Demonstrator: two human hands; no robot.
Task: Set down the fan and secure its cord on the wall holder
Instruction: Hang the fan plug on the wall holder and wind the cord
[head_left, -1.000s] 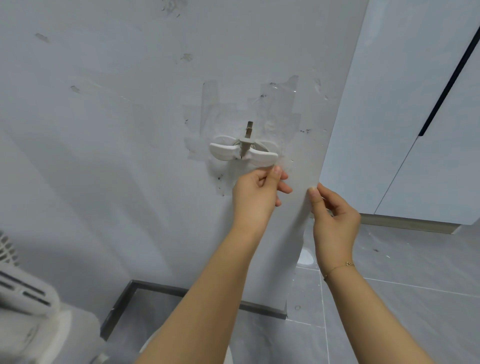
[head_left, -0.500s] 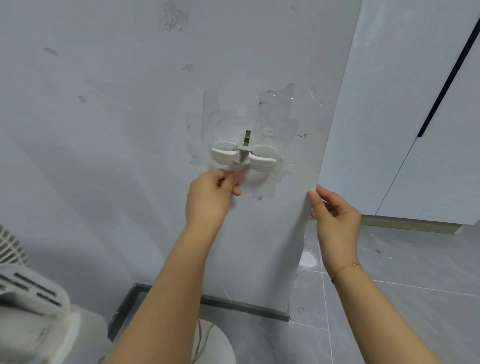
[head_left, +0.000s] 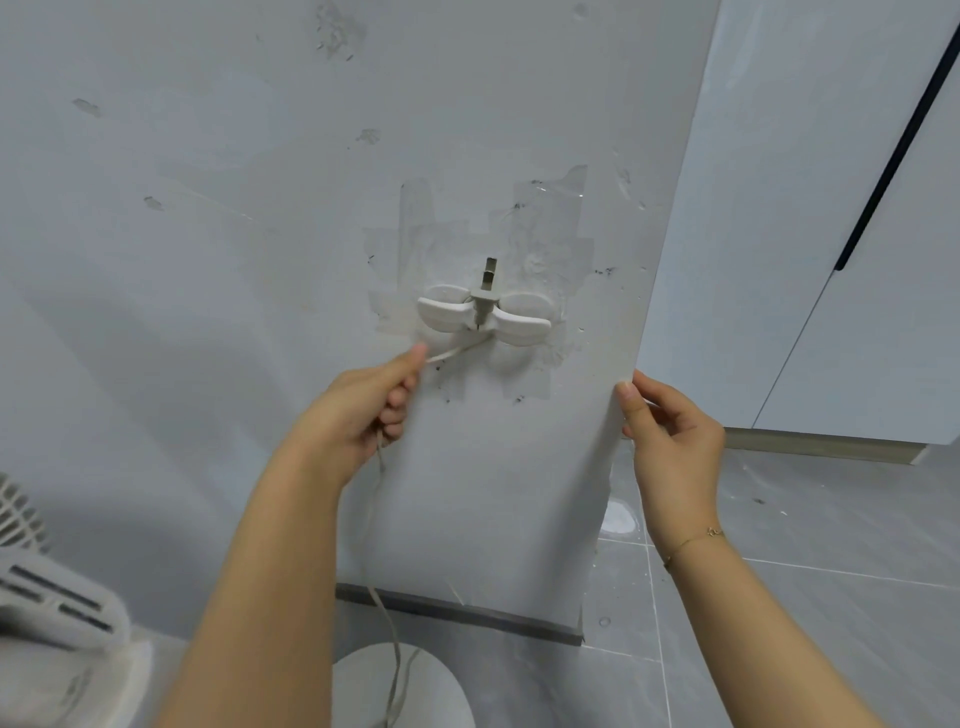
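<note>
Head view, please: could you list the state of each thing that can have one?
Wall holder: taped to the wall, cord hooked under it.
Cord: taut from holder to left hand, then slack to the floor.
Left hand: pinching the cord.
Right hand: at the wall's corner edge.
Fan: set down, lower left.

No readable text, label, brand, number or sign anywhere. Blank the wall holder (head_left: 483, 314) above the left hand (head_left: 358, 410), blank the fan (head_left: 47, 603) down to that hand's left, blank the cabinet doors (head_left: 831, 218) beyond the right hand (head_left: 667, 436). Only scuffs and tape traces on the wall (head_left: 208, 260), none forming letters.
</note>
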